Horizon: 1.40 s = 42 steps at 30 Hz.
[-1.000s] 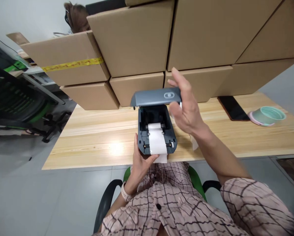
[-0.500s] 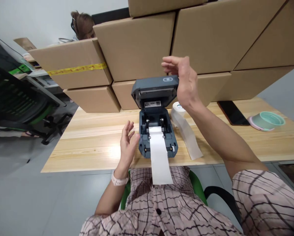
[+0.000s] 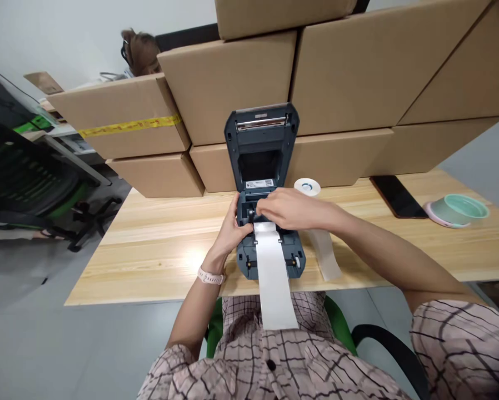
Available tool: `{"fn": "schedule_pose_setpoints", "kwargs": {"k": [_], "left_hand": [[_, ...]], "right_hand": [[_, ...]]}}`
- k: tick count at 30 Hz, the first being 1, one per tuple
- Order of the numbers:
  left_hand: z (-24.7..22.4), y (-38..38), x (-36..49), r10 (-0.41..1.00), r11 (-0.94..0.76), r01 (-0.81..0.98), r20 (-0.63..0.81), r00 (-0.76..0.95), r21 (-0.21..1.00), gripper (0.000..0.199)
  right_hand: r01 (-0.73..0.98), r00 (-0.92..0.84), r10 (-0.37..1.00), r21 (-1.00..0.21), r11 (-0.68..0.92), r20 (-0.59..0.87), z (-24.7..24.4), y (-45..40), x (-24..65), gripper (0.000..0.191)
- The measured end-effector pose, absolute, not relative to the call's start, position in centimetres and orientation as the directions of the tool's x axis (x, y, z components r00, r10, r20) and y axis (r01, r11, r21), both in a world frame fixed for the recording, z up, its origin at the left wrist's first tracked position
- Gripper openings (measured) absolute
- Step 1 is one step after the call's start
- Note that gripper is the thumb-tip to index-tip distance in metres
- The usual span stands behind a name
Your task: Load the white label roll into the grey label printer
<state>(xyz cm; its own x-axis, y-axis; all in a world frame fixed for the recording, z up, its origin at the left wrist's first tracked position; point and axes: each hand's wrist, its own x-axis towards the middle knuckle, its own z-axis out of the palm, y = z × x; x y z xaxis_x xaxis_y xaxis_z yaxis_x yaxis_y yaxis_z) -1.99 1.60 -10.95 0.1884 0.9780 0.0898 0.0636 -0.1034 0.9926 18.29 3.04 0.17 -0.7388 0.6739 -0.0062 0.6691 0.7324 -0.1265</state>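
A dark grey label printer [image 3: 244,258] sits on the table with its lid [image 3: 231,139] raised upright. From inside it a white paper label strip [image 3: 273,283] runs over the front edge and hangs down past the table. My left hand [image 3: 231,230] grips the printer's left side, thumb over the rim. Over the roll compartment is my right hand [image 3: 283,208], its fingers curled down near the roll holder. Whatever those fingertips pinch is hidden. Right of the printer stands a label roll [image 3: 307,187], its loose tail [image 3: 325,258] lying on the table partly under my right forearm.
Stacked cardboard boxes [image 3: 341,83] line the back of the wooden table [image 3: 158,250]. A phone [image 3: 397,196] and a mint-green bowl-shaped container [image 3: 462,208] lie at the right. Behind the boxes a person's head [image 3: 143,53] shows. An office chair [image 3: 28,172] stands at the left.
The printer lid has swung from half raised to fully up. My right hand came off the lid and down into the roll compartment. My left hand moved onto the printer's side.
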Motion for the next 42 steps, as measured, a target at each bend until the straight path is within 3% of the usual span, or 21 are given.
{"fn": "schedule_pose_setpoints", "kwargs": {"k": [2,4,8,10,13,15,17,20,23,27,29,32,38,42], "left_hand": [[-10.9,1.7,-2.2,0.973,-0.137,0.068,0.122,0.198,0.988,0.11],[-10.7,1.8,-2.8,0.962,-0.154,0.049,0.139,0.234,0.987,0.108],[-10.3,2.0,-4.2,0.928,-0.134,0.008,0.123,0.352,0.991,0.105],[-10.2,1.9,-4.6,0.925,-0.138,-0.002,0.13,0.358,0.99,0.103],[-10.5,1.8,-4.6,0.93,-0.141,-0.019,0.139,0.34,0.99,0.1],[-10.8,1.7,-4.4,0.934,-0.142,-0.013,0.138,0.331,0.99,0.098],[-10.9,1.5,-4.1,0.938,-0.147,0.003,0.139,0.318,0.989,0.095],[-10.6,1.3,-3.7,0.949,-0.149,0.047,0.13,0.287,0.988,0.092],[-10.3,1.0,-3.3,0.961,-0.148,0.094,0.121,0.248,0.985,0.09],[-10.0,0.9,-3.0,0.964,-0.172,0.127,0.14,0.224,0.977,0.087],[-10.1,0.9,-3.0,0.963,-0.177,0.133,0.144,0.227,0.975,0.088],[-10.2,1.0,-3.3,0.959,-0.175,0.12,0.142,0.247,0.977,0.089],[-10.0,1.4,-4.0,0.933,-0.182,0.086,0.145,0.328,0.98,0.093],[-10.2,1.5,-4.0,0.938,-0.164,0.054,0.139,0.317,0.985,0.097]], "right_hand": [[0.64,-0.758,0.612,-0.079,0.764,-0.224,-1.0,3.4,17.5,0.033],[0.606,-0.761,0.551,-0.071,0.793,-0.343,-1.6,4.2,16.7,0.035],[0.548,-0.797,0.455,-0.159,0.821,-0.397,-1.6,5.9,16.0,0.037],[0.511,-0.84,0.387,-0.312,0.801,-0.38,-1.3,6.6,16.4,0.042],[0.341,-0.94,0.252,-0.661,0.668,-0.23,-0.7,7.2,18.3,0.048],[0.166,-0.974,0.223,-0.806,0.567,-0.044,-0.2,6.9,21.0,0.05],[-0.019,-0.944,0.276,-0.864,0.503,0.181,-0.1,5.9,24.8,0.047],[-0.267,-0.755,0.432,-0.833,0.484,0.493,-1.3,3.4,31.7,0.027],[-0.122,-0.56,0.706,-0.886,0.447,0.433,-4.3,1.4,37.0,0.024],[0.207,-0.334,0.94,-0.966,0.152,0.076,-9.2,1.0,38.7,0.033],[0.265,-0.288,0.955,-0.964,0.009,-0.07,-10.7,1.3,38.2,0.037],[0.325,-0.363,0.915,-0.944,-0.055,-0.178,-11.1,2.0,38.3,0.045],[0.326,-0.361,0.931,-0.943,0.072,-0.054,-8.5,6.2,38.7,0.076],[0.403,-0.477,0.872,-0.909,0.105,-0.111,-8.3,10.5,34.3,0.086]]}}
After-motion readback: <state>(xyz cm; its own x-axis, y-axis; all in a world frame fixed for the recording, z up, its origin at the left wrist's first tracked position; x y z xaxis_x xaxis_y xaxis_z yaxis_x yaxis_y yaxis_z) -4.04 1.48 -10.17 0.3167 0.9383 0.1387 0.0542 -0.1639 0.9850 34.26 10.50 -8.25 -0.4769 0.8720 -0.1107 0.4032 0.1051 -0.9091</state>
